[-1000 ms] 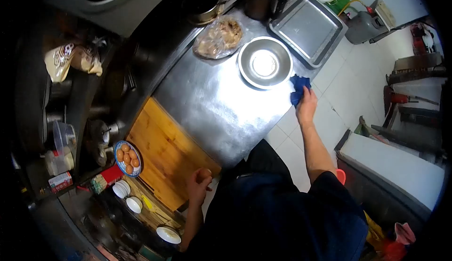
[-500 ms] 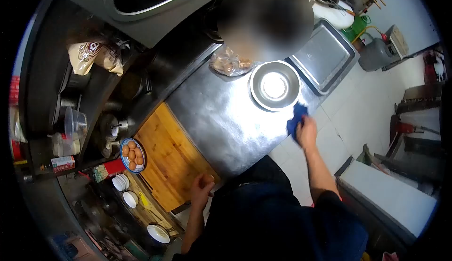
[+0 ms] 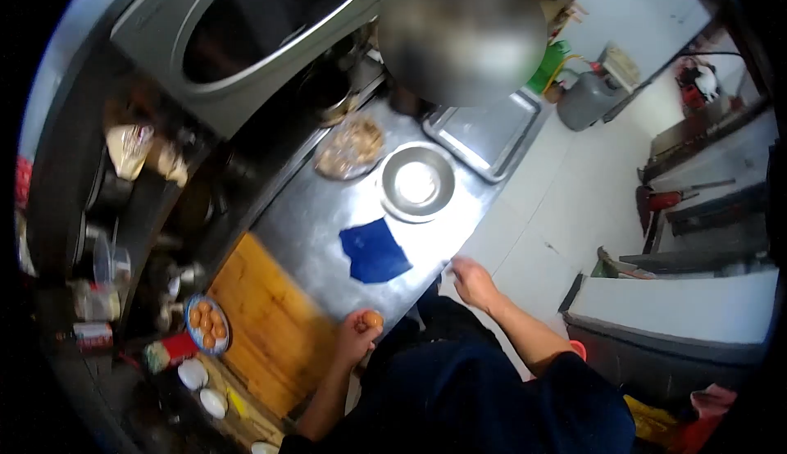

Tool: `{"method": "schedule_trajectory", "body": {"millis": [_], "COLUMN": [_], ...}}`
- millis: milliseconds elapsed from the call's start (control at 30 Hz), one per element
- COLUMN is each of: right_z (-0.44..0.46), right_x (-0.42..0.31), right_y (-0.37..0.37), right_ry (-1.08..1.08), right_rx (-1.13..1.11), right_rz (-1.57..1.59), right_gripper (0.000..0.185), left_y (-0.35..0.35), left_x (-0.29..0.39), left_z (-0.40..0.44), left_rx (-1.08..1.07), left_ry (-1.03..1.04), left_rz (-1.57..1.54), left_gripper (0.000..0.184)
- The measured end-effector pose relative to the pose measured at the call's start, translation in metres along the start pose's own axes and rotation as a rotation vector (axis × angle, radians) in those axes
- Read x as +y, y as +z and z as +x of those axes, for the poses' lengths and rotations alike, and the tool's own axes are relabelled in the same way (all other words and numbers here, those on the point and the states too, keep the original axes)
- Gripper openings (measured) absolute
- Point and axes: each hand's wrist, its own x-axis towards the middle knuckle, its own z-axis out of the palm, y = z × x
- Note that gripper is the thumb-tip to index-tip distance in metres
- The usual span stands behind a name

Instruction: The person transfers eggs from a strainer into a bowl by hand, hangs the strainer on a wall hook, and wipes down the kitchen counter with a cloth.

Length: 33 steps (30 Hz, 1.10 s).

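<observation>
My left hand [image 3: 356, 338] is closed around a brown egg [image 3: 373, 320], by the near corner of the wooden board [image 3: 266, 319]. A dark blue cloth [image 3: 375, 251] lies spread on the metal table [image 3: 287, 216], between the board and a round steel bowl [image 3: 416, 182]. Past the table's right edge is my right hand [image 3: 473, 282], blurred, its fingers curled; whether anything is in them I cannot make out. More brown eggs sit in a blue-rimmed dish [image 3: 207, 324] at the board's left side.
A clear plastic bag [image 3: 351, 147] with brown contents and a metal tray [image 3: 489, 130] are at the table's far end. White bowls [image 3: 213, 403] stand at the lower left. A gas cylinder [image 3: 586, 102] is on the floor at the upper right.
The blue cloth has left my right hand and now lies on the table. My right hand has drawn back toward my body. My left hand still holds the egg. The view has shifted.
</observation>
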Motion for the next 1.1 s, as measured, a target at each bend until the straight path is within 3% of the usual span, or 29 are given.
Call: {"method": "schedule_trajectory", "body": {"millis": [33,133,200,300,400,467,533,567,600,633,667,700,933,1000,1100], "right_z": [-0.019,-0.083,-0.114,-0.154,-0.199,-0.228,-0.268,-0.286,-0.288,-0.287,-0.292,-0.293,-0.199,-0.170,-0.121], "right_x": [0.028,0.108,0.149,0.230,0.357,0.415,0.480,0.516,0.549,0.569,0.582,0.594,0.678,0.721,0.782], "right_y": [-0.003,-0.001,-0.015,-0.026,-0.025,-0.058,-0.076,-0.089,-0.107,-0.125,-0.147,-0.171,-0.317,-0.362,-0.442], "right_ry": [0.098,0.276,0.430,0.720,0.734,0.799,0.775,0.783,0.788,0.770,0.956,1.142,1.092,0.891,0.851], "right_rx": [-0.068,0.018,0.047,-0.052,-0.030,-0.167,-0.162,-0.067,0.033,-0.001,0.092,0.193,0.207,0.297,0.418], "right_rz": [-0.037,-0.041,0.034,0.010,-0.046,-0.007,-0.042,0.054,0.145,0.140,0.259,0.371,0.318,0.314,0.453], "right_gripper": [0.026,0.018,0.018,0.039,0.041,0.048,0.043,0.038,0.032,0.032,0.026,0.020,0.020,0.013,0.012], "left_y": [0.011,0.044,0.073,0.132,0.214,0.279,0.351,0.384,0.416,0.449,0.479,0.501,0.611,0.643,0.691], "left_x": [0.003,0.017,0.075,0.119,0.174,0.171,0.227,0.230,0.250,0.269,0.303,0.316,0.346,0.366,0.389], "left_z": [0.004,0.028,0.031,0.058,0.085,0.133,0.122,0.132,0.136,0.140,0.133,0.137,0.199,0.224,0.276], "left_rx": [-0.054,-0.256,-0.335,-0.461,-0.501,-0.541,-0.540,-0.592,-0.617,-0.641,-0.639,-0.654,-0.653,-0.620,-0.610], "left_ry": [0.022,0.081,-0.162,-0.247,-0.181,-0.194,-0.229,-0.103,-0.104,-0.105,-0.246,-0.250,-0.285,-0.306,-0.269], "left_rz": [-0.066,-0.231,-0.248,-0.385,-0.312,-0.215,-0.201,-0.082,-0.058,-0.033,-0.109,-0.139,-0.146,-0.119,-0.160], "left_gripper": [0.052,0.047,0.040,0.038,0.039,0.040,0.041,0.041,0.041,0.041,0.040,0.039,0.036,0.037,0.039]}}
